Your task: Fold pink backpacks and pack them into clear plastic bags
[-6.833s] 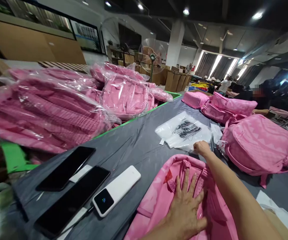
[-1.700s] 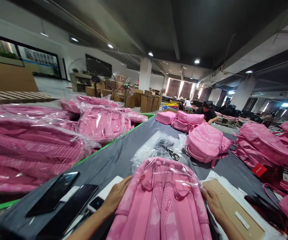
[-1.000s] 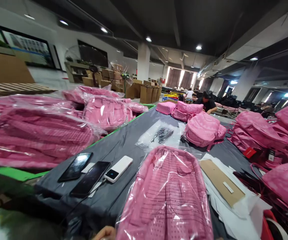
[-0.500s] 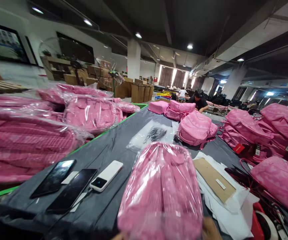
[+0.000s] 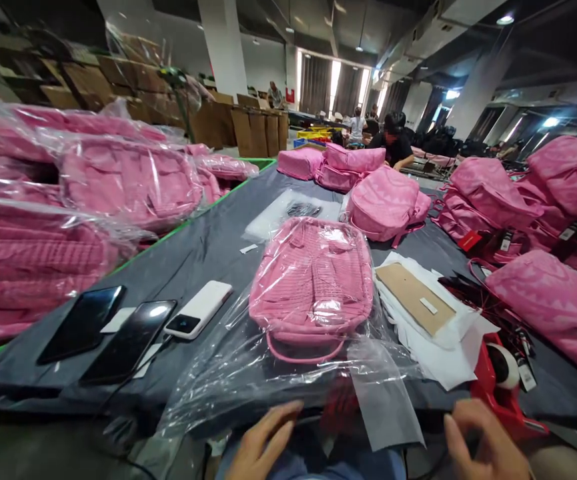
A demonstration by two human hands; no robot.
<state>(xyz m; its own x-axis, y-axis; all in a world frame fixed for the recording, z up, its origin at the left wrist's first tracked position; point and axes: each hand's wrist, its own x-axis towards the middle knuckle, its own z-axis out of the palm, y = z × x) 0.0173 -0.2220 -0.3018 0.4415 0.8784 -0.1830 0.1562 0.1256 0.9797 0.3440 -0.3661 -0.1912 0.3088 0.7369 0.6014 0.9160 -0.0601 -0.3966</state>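
Big and dim, the room has many lamps in the ceiling and a long grey counter [image 5: 218, 247] running away from the person. On the counter, right in front, lies a pink backpack [image 5: 313, 280]. It is already inside a clear plastic bag [image 5: 248, 373]. The handle end of the backpack points at the person, and the open end of the bag spills over the near edge of the counter. That end looks loose and not yet closed, so the packing seems nearly done, with the closing left to do.

Both hands are low, at the bottom of the view, below the counter edge. The left hand [image 5: 263, 447] is stretched forward with its fingers open and straight, right by the loose bag end, maybe touching it, but that is hard to tell. The right hand [image 5: 483, 447] is off to the side, fingers bent a little and open, holding nothing. It is near a red tape holder [image 5: 503, 387].

Beside the backpack sit two dark phones [image 5: 108, 333] and a white power bank [image 5: 198, 310]. On the other side lies a brown card [image 5: 413, 297] on white sheets. Bagged pink backpacks [image 5: 93, 193] are piled up on the left. More pink backpacks with no bags [image 5: 543, 220] wait on the right. Another person [image 5: 393, 137] works far back.
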